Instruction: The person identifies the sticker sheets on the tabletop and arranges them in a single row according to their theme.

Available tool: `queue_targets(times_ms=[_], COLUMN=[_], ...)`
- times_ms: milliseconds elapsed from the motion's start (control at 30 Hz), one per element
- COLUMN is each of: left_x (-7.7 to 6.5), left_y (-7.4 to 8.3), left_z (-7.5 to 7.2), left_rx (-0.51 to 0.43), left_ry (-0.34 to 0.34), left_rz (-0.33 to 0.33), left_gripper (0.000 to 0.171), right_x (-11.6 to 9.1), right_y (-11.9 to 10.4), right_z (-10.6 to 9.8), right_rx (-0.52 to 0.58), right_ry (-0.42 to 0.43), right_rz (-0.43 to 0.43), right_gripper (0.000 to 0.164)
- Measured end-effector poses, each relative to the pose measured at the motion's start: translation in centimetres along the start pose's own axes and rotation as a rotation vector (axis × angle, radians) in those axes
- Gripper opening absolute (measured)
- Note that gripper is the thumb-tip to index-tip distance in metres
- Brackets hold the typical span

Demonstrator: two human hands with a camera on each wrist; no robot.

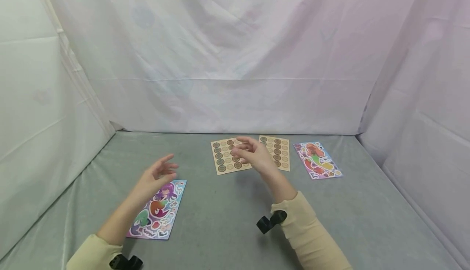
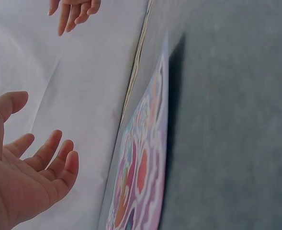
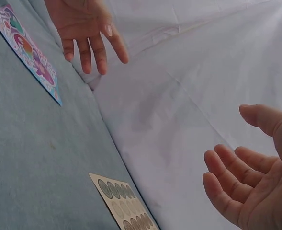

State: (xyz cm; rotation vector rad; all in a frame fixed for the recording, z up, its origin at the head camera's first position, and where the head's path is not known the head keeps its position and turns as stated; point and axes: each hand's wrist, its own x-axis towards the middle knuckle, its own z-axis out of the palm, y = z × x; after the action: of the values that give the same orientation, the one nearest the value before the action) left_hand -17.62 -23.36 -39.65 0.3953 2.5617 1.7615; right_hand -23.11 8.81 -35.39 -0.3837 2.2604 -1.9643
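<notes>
My left hand (image 1: 156, 180) hovers over the upper left part of a colourful sticker sheet (image 1: 158, 217) with purple-haired figures, its fingers relaxed and holding nothing. In the left wrist view that sheet (image 2: 145, 158) lies on the grey cloth below the hand. Raised above the table, my right hand (image 1: 255, 153) is loosely bent and bare of any object. Behind it lie two tan sheets of round stickers, the left one (image 1: 223, 162) partly covered by the hand, the right one (image 1: 282, 151) partly too. The right wrist view shows both hands apart, palms visible.
A second colourful sticker sheet (image 1: 318, 160) lies at the back right, beside the tan sheets. Grey cloth (image 1: 213, 221) covers the table. White curtains (image 1: 227, 58) enclose the back and both sides. Each sleeve carries a black wrist device (image 1: 271, 222).
</notes>
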Motion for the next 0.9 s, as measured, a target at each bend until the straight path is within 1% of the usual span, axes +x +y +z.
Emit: queue_targets(times_ms=[233,467,600,733,900], left_x=[0.8,2.1,2.8,3.4,4.1], left_y=[0.7,1.5,1.8,2.2,2.8], left_z=[1.5,3.3,4.3,5.3,6.6], left_rx=[-0.031,-0.028,-0.034,-0.024,-0.012], left_ry=[-0.034,-0.030,-0.037,-0.043,-0.050], left_rz=[-0.001,-0.019,-0.033,-0.020,0.008], left_gripper=[0.065,0.067,0.067,0.065,0.063], right_x=[-0.3,-1.0,-1.3,-1.6,-2.1], right_y=[0.2,0.4,0.5,0.7,0.7], right_z=[-1.4,-2.7,-3.6,-4.8,-6.3], right_rx=[-0.034,-0.062,-0.105,-0.128,-0.173], right_ry=[0.037,0.043,0.058,0.073,0.087], right_rz=[0.021,0.036,0.019,-0.002,0.002], right_gripper=[0.048,0.049,0.050,0.051,0.050])
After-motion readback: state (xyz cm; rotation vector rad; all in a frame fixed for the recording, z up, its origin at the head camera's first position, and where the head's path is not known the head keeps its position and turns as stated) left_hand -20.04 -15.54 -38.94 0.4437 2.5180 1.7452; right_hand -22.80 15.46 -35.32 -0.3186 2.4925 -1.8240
